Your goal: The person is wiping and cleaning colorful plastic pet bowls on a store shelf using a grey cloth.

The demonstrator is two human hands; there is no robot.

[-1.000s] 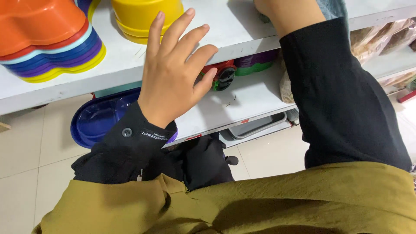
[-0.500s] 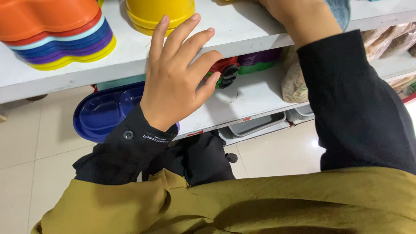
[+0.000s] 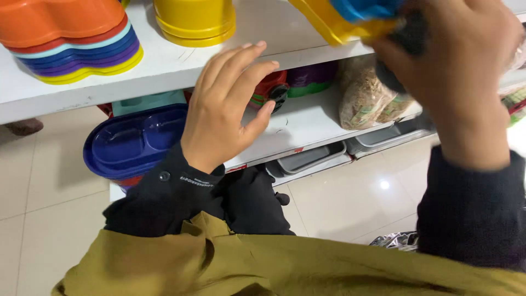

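My left hand [image 3: 227,104] hovers flat with fingers apart in front of the white upper shelf [image 3: 164,66], holding nothing. My right hand [image 3: 455,71] is raised at the top right, its fingers closed around stacked plastic containers [image 3: 345,16], a yellow one with a blue one inside; the grip looks blurred. Both arms wear black sleeves. An olive-green garment [image 3: 274,268] fills the bottom of the view.
A stack of coloured plastic trays [image 3: 71,38] sits at the upper left, next to yellow bowls [image 3: 194,22]. A blue divided tray [image 3: 134,140], a bag of wood shavings [image 3: 364,98] and grey trays [image 3: 312,159] occupy the lower shelves. Beige floor tiles [image 3: 33,181] lie below.
My right hand has pulled back from the upper shelf toward me, bringing out the yellow and blue containers. The left hand stays in about the same spot.
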